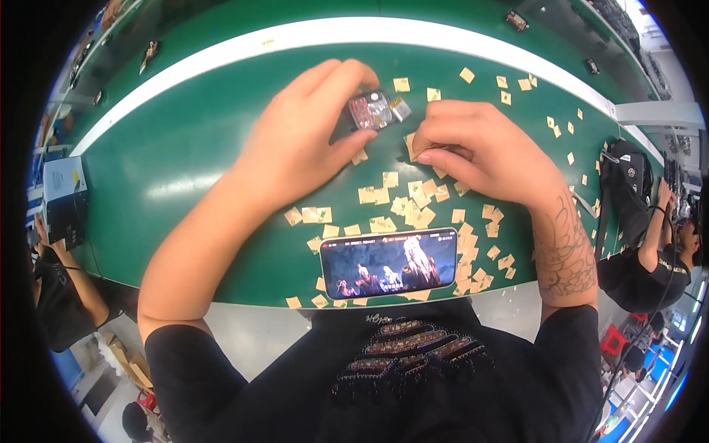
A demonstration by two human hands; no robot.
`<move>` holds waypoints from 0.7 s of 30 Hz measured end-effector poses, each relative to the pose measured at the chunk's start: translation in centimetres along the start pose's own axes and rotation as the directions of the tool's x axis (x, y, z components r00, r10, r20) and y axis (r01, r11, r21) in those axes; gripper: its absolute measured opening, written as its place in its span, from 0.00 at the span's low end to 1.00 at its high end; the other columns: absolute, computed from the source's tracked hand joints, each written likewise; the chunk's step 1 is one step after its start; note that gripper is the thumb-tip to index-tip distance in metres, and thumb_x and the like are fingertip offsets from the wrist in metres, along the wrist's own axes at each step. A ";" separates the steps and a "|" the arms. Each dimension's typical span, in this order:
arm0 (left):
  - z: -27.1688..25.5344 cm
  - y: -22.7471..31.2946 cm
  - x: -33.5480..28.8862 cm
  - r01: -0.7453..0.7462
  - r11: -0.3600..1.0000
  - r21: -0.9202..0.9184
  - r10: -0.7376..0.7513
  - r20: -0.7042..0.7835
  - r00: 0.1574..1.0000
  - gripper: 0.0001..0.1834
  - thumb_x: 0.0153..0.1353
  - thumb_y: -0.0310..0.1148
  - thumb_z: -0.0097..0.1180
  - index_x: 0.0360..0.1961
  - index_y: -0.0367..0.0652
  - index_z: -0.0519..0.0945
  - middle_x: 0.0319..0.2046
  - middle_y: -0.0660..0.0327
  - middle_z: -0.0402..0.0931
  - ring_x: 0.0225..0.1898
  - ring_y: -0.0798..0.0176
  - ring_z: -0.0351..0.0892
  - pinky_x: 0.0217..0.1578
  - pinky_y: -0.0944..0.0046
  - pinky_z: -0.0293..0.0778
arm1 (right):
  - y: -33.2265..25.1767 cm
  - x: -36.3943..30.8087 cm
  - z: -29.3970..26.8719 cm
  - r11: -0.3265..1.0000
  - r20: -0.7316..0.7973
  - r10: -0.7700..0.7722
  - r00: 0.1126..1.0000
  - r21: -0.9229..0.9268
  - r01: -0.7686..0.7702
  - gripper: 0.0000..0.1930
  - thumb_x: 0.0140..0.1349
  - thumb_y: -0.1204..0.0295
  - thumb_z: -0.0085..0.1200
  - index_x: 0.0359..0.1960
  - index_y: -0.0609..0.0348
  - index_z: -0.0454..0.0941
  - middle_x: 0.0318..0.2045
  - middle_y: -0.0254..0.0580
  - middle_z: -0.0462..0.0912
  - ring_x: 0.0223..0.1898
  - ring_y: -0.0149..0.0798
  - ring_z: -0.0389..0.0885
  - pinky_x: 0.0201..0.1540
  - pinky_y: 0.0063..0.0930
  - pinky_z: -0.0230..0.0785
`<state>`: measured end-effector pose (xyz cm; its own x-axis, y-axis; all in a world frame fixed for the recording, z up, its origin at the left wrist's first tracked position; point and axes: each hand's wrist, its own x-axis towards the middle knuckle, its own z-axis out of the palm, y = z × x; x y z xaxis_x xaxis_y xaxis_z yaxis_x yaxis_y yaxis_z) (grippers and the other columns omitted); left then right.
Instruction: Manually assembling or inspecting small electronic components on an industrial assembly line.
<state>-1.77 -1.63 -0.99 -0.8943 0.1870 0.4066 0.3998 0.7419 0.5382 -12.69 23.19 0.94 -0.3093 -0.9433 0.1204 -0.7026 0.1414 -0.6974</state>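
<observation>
The left hand [310,122] holds a small dark-edged device [368,111] by its sides, over the green bench [162,170]. To its right, the right hand [484,148] pinches narrowly a yellow square [410,146]. Similar squares [367,195] surround a lit phone [388,269].

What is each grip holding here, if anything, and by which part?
The left grip holds a small dark-edged device by its edges, toward its left side; the right grip appears to pinch a yellowish square by its right side.
</observation>
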 end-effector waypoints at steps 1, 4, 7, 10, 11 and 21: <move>0.1 0.0 0.0 0.001 1.000 -0.004 -0.001 0.005 1.000 0.28 0.52 0.19 0.77 0.54 0.38 0.79 0.46 0.56 0.82 0.46 0.55 0.85 0.44 0.60 0.80 | 0.0 -0.1 -0.1 0.998 0.027 -0.006 1.000 -0.068 0.008 0.06 0.66 0.72 0.68 0.38 0.59 0.84 0.31 0.44 0.80 0.33 0.51 0.82 0.37 0.44 0.74; 0.0 0.2 0.2 -0.002 1.000 0.001 0.002 0.017 1.000 0.29 0.52 0.18 0.77 0.55 0.38 0.79 0.46 0.56 0.82 0.46 0.56 0.85 0.44 0.61 0.80 | 0.1 -0.2 0.0 0.991 -0.022 0.010 1.000 -0.131 -0.013 0.07 0.66 0.69 0.68 0.38 0.58 0.84 0.31 0.43 0.80 0.32 0.51 0.82 0.36 0.44 0.74; 0.0 -0.1 0.0 0.006 0.999 -0.034 -0.005 0.038 0.999 0.29 0.52 0.18 0.77 0.55 0.38 0.79 0.46 0.55 0.82 0.46 0.55 0.85 0.43 0.62 0.80 | 0.2 -0.3 0.1 0.987 -0.046 0.017 0.999 -0.157 -0.024 0.08 0.66 0.68 0.69 0.37 0.57 0.84 0.31 0.42 0.80 0.32 0.51 0.83 0.36 0.44 0.74; 0.0 0.1 -0.1 0.018 1.000 -0.026 -0.017 0.050 0.999 0.30 0.52 0.18 0.77 0.56 0.38 0.78 0.47 0.55 0.81 0.46 0.55 0.85 0.44 0.61 0.80 | 0.0 -0.3 0.5 0.991 -0.062 0.028 0.998 -0.126 -0.036 0.08 0.64 0.71 0.70 0.37 0.58 0.83 0.31 0.41 0.79 0.31 0.47 0.81 0.34 0.40 0.73; 0.0 0.0 -0.1 0.008 0.999 -0.034 -0.006 0.046 0.999 0.30 0.52 0.18 0.77 0.56 0.38 0.78 0.47 0.55 0.81 0.46 0.55 0.84 0.44 0.60 0.81 | 0.1 -0.3 0.7 0.995 -0.091 0.004 0.996 -0.099 -0.013 0.08 0.63 0.74 0.71 0.37 0.60 0.82 0.31 0.40 0.78 0.29 0.44 0.79 0.32 0.36 0.71; -0.1 0.4 -0.1 0.018 0.996 -0.083 -0.009 0.106 0.994 0.29 0.51 0.19 0.77 0.55 0.37 0.79 0.45 0.55 0.80 0.44 0.52 0.83 0.45 0.59 0.81 | 1.0 0.6 2.0 0.980 -0.270 -0.069 0.960 -0.197 0.015 0.14 0.64 0.76 0.67 0.50 0.54 0.83 0.38 0.41 0.84 0.37 0.50 0.88 0.41 0.41 0.81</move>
<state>-1.49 -1.40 -0.68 -0.9142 0.2472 0.3211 0.3988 0.6893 0.6048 -12.36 22.15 -1.08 -0.4218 -0.8346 0.3544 -0.8196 0.1837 -0.5427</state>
